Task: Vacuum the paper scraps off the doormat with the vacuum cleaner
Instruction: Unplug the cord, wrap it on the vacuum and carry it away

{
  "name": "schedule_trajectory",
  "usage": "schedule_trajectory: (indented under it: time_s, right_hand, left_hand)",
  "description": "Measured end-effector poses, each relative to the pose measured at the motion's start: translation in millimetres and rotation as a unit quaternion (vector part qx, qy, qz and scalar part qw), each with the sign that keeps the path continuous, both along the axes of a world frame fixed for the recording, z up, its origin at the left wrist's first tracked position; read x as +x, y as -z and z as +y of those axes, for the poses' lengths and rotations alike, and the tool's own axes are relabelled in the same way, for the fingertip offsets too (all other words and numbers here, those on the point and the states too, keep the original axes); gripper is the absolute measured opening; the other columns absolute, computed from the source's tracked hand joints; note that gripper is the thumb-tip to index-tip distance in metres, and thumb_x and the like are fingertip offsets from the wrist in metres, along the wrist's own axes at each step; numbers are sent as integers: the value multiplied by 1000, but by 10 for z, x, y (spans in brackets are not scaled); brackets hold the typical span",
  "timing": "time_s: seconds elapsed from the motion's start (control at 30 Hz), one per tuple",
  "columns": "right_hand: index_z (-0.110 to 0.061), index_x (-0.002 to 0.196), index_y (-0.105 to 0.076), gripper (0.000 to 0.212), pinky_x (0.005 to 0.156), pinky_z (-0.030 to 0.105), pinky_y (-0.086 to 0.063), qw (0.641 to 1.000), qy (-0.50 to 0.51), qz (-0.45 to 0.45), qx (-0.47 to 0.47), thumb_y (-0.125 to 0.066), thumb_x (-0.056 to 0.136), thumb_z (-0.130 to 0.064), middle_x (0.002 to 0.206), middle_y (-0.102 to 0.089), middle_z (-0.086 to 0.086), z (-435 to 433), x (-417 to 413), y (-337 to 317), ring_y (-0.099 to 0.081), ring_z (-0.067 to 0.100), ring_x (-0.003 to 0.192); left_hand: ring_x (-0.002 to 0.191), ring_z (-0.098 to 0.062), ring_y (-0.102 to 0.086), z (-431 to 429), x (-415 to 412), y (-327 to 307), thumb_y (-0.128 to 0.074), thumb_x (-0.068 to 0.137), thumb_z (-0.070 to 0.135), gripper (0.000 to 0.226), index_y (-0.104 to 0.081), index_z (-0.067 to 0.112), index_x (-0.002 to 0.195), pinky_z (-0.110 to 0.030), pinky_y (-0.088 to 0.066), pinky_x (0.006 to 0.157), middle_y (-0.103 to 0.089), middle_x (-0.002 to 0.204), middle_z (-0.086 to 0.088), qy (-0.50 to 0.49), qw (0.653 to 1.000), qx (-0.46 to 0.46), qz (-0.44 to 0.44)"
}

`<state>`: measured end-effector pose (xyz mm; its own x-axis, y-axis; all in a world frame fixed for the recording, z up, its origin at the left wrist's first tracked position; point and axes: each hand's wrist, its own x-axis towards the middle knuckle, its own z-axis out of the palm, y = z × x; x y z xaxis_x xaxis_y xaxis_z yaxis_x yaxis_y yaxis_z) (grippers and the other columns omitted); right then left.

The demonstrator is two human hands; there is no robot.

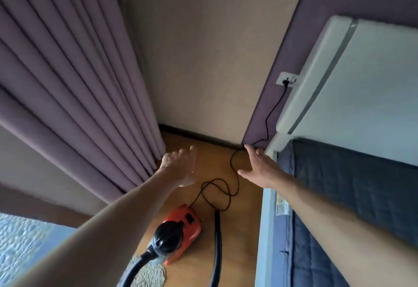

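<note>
Head view: left hand [181, 166] and right hand [260, 166] both spread, empty, above the vacuum cleaner [183, 225]. Setup stage, judged; next move requires grasping the hose [217, 237].

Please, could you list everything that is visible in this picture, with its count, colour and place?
Vacuum cleaner: one, red and black, on the floor, bottom centre.
Hose: two stretches seen, black, either side of the vacuum cleaner.
Cord: one, black, looped on the floor, up to the socket.
Socket: one, white, right wall.
Curtain: one, purple, left.
Doormat: one, grey, bottom edge.
Bed: one, dark blue, right.
Left hand: open, empty.
Right hand: open, empty.
</note>
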<state>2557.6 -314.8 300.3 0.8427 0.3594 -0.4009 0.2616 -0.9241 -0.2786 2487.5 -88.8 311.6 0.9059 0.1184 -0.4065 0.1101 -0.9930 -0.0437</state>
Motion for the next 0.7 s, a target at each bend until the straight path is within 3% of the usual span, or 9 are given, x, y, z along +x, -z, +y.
schedule_trajectory:
  time_s: [0.37,0.53,0.7]
  right_hand:
    - [-22,156,-5,85,98,39,-49,996,31,-85,16,-57,94,-48,150,-33,16,-285,128,-1812,-51,32,126]
    - [-23,155,-8,83,86,38,-49,991,42,-123,16,-58,93,-47,148,-35,17,-351,109,-2330,-56,33,117]
    - [-22,156,-9,82,77,33,-43,987,42,-156,8,-57,94,-46,144,-37,16,-440,64,-2453,-55,32,116]
  left_hand:
    - [129,-34,-52,7,248,-1806,-52,96,47,85,-3,16,158,-45,-47,100,-45,147,-12,28,993,28,-114]
    - [127,-34,-54,-74,242,-2172,-51,96,51,87,-1,15,158,-45,-47,98,-45,147,-13,50,987,34,-146]
    - [122,-34,-57,-205,275,-2269,-49,96,55,89,1,16,158,-43,-50,93,-48,144,-14,74,981,28,-176]
